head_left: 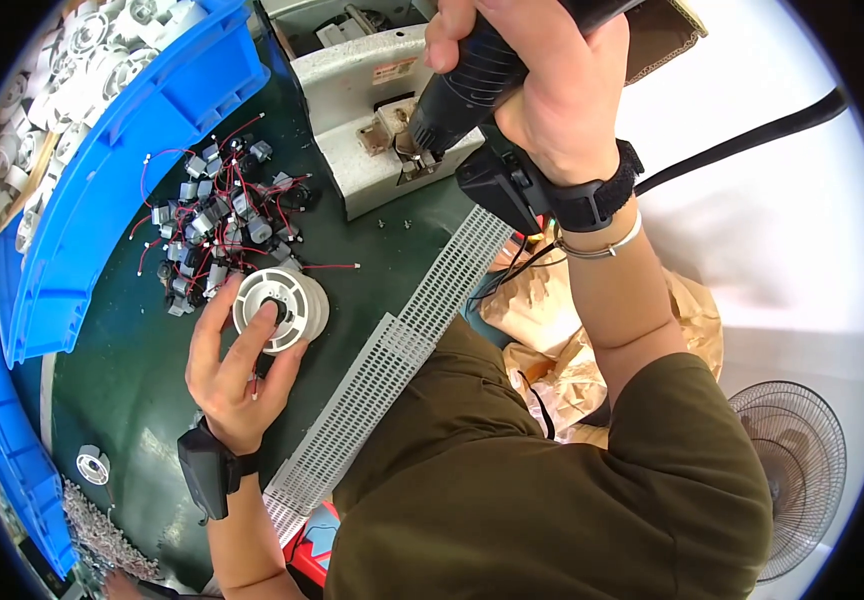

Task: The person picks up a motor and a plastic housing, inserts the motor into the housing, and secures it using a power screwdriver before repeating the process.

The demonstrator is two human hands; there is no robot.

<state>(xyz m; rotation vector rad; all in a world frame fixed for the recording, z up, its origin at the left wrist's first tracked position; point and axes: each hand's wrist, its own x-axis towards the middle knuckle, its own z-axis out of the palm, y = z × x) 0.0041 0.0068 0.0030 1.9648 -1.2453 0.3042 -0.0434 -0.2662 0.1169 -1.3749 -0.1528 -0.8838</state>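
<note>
While perforated white strip [382,372] lines near edge of green desk [127,385], left hand [237,385] is clamped on white round housing [306,306], one fingertip at dark centre. Housing over desk, just before heap of small red-wired motors [242,204]. Farther, right hand [557,90] wrapped around black power screwdriver [464,92], nose down at pale metal machine [342,115]. Far left, blue bin [147,150], white parts [92,50] heaped beyond its wall.

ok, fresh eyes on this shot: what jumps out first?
Probably the big blue bin of white plastic parts at upper left, and the tangle of small grey parts with red wires on the green tabletop. Then the hands: the left on a round white part near that tangle, the right gripping a black handheld tool at top centre.
</note>
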